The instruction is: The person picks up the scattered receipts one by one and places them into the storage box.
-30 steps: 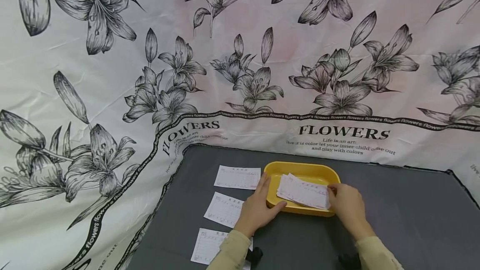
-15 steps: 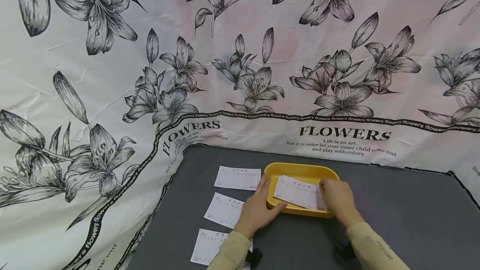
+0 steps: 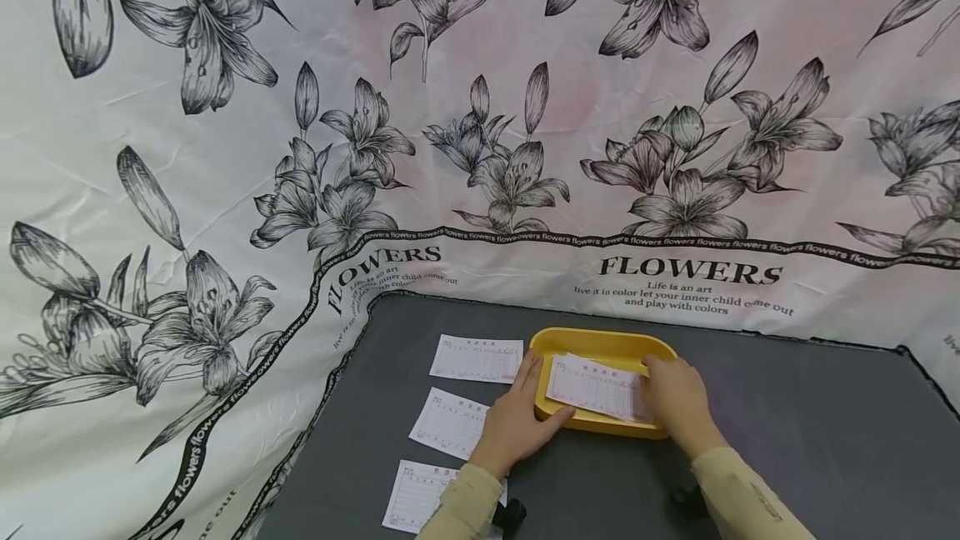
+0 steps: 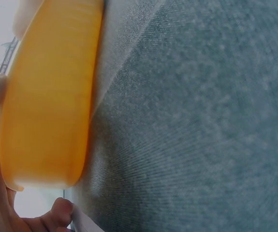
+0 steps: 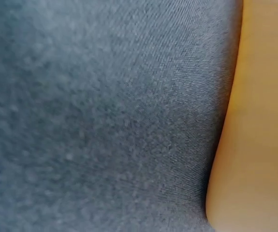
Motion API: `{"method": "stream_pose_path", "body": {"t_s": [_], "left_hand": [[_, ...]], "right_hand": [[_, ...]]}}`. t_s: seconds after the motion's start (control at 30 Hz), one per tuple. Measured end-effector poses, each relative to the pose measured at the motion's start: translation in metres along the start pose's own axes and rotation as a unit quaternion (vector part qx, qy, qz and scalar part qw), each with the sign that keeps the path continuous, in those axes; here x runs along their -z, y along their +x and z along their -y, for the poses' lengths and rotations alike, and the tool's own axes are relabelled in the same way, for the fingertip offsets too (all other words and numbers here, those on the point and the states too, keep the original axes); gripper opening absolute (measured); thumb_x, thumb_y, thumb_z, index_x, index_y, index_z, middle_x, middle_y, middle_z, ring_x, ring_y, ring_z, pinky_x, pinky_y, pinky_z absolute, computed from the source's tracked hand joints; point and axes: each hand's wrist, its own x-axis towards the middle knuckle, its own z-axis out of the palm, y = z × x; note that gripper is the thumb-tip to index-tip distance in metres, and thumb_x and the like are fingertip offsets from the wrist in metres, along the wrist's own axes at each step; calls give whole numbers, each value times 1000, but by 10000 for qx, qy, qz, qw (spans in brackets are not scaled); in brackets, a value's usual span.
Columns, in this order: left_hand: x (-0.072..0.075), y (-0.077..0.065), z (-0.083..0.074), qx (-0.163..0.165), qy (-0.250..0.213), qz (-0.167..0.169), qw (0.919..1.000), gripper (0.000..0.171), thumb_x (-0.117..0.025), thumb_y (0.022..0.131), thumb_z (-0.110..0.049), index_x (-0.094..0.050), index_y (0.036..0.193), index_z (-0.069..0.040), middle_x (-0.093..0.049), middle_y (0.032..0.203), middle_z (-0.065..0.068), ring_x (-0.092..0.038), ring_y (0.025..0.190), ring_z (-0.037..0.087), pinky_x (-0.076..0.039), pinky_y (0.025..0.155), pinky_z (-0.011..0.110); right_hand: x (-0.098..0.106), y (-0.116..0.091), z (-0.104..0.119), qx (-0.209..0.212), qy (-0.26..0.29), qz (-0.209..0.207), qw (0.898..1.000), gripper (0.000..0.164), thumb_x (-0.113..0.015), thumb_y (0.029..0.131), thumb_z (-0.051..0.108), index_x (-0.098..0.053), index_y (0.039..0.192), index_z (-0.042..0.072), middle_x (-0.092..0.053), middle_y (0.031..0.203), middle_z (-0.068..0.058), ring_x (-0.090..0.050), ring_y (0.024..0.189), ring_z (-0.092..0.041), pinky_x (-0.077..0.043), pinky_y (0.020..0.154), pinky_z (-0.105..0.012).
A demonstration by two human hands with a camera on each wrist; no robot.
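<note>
A yellow tray (image 3: 606, 342) stands on the dark table with a small stack of printed paper slips (image 3: 592, 387) in it. My left hand (image 3: 517, 425) lies against the tray's left end, fingers along that side and thumb at the front rim. In the left wrist view the tray's orange-looking wall (image 4: 49, 96) fills the upper left, with fingertips (image 4: 61, 211) at its lower end. With bent fingers, my right hand (image 3: 678, 402) pinches the slips at their right end, over the tray's right side. Its fingertips are hidden. The right wrist view shows mostly table cloth.
Three similar slips lie left of the tray: a back one (image 3: 477, 358), a middle one (image 3: 448, 422) and a front one (image 3: 420, 494), partly under my left arm. A white flower-printed cloth (image 3: 495, 148) hangs behind the grey tabletop (image 3: 810, 432).
My right hand has moved slightly left over the tray, and the fanned slips now lie more together, shifted left. The left hand keeps its place on the tray.
</note>
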Motion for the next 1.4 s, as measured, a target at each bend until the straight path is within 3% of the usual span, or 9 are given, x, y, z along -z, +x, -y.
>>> {"method": "stream_pose_path", "body": {"t_s": [0.13, 0.23, 0.4, 0.5, 0.7, 0.9, 1.2, 1.4], "left_hand": [[-1, 0, 0, 21, 21, 4, 10000, 95, -58, 98, -71, -28, 170, -17, -18, 178, -6, -72, 115, 33, -60, 88, 46], [-1, 0, 0, 26, 24, 1, 10000, 95, -59, 98, -71, -28, 170, -17, -18, 178, -6, -70, 120, 34, -59, 92, 48], [0, -1, -1, 41, -8, -15, 10000, 94, -59, 98, -70, -28, 170, -17, -17, 178, -5, -71, 118, 34, -60, 91, 48], [0, -2, -1, 75, -6, -21, 10000, 94, -59, 98, -70, -28, 170, -17, -17, 178, -6, -71, 116, 33, -60, 90, 48], [-1, -4, 1, 89, 2, -40, 10000, 94, -58, 98, -71, -28, 170, -18, -17, 178, -7, -70, 119, 33, -59, 92, 49], [-1, -4, -1, 52, 10, -77, 10000, 95, -59, 98, -70, -27, 170, -17, -17, 178, -6, -71, 117, 34, -60, 90, 49], [0, -4, -1, 91, 80, 98, 9999, 95, -58, 98, -71, -27, 170, -17, -16, 179, -6, -70, 119, 33, -59, 93, 48], [5, -1, -4, 145, 272, 248, 9992, 95, -56, 98, -73, -28, 170, -18, -17, 178, -6, -68, 123, 34, -58, 96, 49]], "right_hand": [[3, -9, 0, -54, 416, -217, 9989, 30, -75, 93, 7, -71, 118, -10, -72, 110, -30, -64, 100, -49, -52, 91, -66], [6, -17, 0, 40, 713, -763, 9945, 29, -79, 90, 8, -72, 114, -8, -70, 110, -30, -63, 99, -48, -52, 88, -65], [3, -28, -7, 410, 1012, -1859, 9765, 33, -85, 85, 14, -75, 110, -5, -70, 108, -28, -61, 95, -48, -51, 83, -63], [-3, -36, -14, 537, 1205, -2120, 9683, 45, -85, 85, 22, -74, 120, -4, -68, 118, -29, -58, 100, -50, -47, 85, -64], [-15, -55, -26, 294, 1553, -1955, 9679, 66, -80, 92, 36, -63, 142, -4, -60, 140, -28, -52, 106, -49, -41, 88, -61], [-20, -66, -31, 62, 1884, -1707, 9671, 81, -80, 92, 38, -50, 154, -4, -52, 152, -30, -52, 112, -49, -38, 93, -60], [-32, -77, -22, -230, 2165, -1544, 9637, 92, -81, 91, 38, -39, 159, -8, -41, 160, -33, -47, 122, -56, -37, 99, -67], [-30, -74, -17, -255, 1854, -1385, 9725, 94, -78, 94, 44, -37, 159, -10, -36, 165, -32, -47, 118, -56, -40, 96, -69]]}}
